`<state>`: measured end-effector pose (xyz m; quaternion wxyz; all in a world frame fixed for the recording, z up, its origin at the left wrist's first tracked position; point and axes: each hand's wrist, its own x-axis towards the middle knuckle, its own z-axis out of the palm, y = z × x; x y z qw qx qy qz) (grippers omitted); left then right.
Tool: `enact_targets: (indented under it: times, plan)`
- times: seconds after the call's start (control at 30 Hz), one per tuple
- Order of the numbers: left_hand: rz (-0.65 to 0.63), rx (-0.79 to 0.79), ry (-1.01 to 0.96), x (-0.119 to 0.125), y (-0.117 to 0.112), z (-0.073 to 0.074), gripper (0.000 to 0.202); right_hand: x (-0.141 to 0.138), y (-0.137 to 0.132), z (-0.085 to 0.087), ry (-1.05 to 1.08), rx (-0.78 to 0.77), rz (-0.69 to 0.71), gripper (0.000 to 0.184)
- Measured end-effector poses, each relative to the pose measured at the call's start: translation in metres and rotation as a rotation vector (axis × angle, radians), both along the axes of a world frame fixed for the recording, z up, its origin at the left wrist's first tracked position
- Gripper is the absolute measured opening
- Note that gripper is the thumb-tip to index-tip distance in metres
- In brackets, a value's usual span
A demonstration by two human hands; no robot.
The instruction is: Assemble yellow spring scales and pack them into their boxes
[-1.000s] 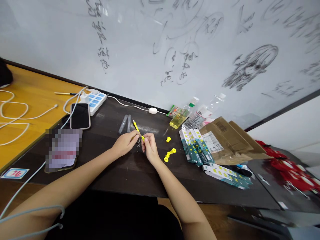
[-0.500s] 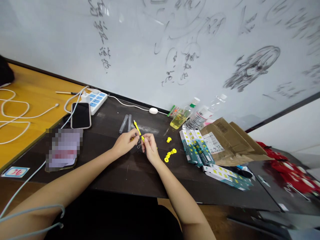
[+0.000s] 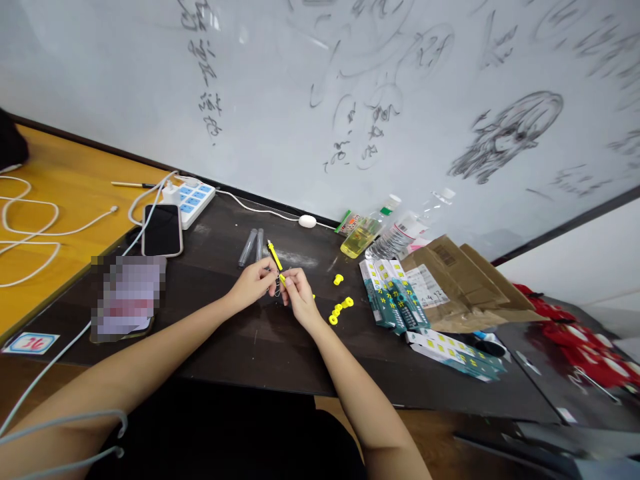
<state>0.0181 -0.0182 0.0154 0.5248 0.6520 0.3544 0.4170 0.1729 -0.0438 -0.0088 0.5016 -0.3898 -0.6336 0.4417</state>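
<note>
My left hand (image 3: 256, 281) is closed in a pinch, its fingertips at a thin pale cord (image 3: 278, 291) that loops down between my hands. Facing it, my right hand (image 3: 300, 295) grips a small yellow plastic piece (image 3: 283, 279) between thumb and fingers. The fingertips of both hands almost meet. Just beyond them lies a slim yellow plastic rod (image 3: 274, 254) with a narrow tip. Two clear plastic tubes (image 3: 247, 248) rest behind my left hand. Right of my right hand are a yellow cap-like part (image 3: 339, 279) and several yellow ring-shaped parts (image 3: 337, 311).
Long teal-and-white boxes (image 3: 395, 293) lie at the right beside a cardboard box (image 3: 450, 280). Two plastic bottles (image 3: 363, 237) lean toward the whiteboard (image 3: 280, 87). At the left are a phone (image 3: 163, 231), a power strip (image 3: 196, 202) and white cables (image 3: 55, 230).
My right hand has shifted slightly left with the yellow piece, closer to my left fingertips. The cord loop has changed shape a little. Things on the table stay put.
</note>
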Motion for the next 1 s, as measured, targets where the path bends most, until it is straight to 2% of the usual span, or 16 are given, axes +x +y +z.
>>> enact_targets:
  times: [0.23, 0.53, 0.7, 0.87, 1.0]
  plan:
    - [-0.019, -0.045, -0.019, 0.0012, 0.0017, -0.0025, 0.011, -0.0003, -0.0006, 0.0011, -0.007, -0.024, 0.000, 0.022]
    - [-0.007, 0.011, 0.019, 0.0007, 0.0019, -0.0058, 0.011, 0.0022, 0.0008, -0.0020, -0.046, 0.014, -0.005, 0.021]
    - [0.011, 0.107, 0.104, -0.0015, 0.0002, -0.0056, 0.012, 0.0017, 0.0036, -0.0074, -0.004, -0.007, 0.001, 0.023]
    - [0.040, 0.272, 0.283, -0.0049, -0.0013, -0.0010, 0.011, 0.0008, 0.0057, -0.0030, 0.106, -0.139, 0.037, 0.031]
    - [0.043, 0.340, 0.353, -0.0069, -0.0010, 0.0005, 0.013, 0.0006, 0.0057, 0.0013, 0.186, -0.217, 0.050, 0.033]
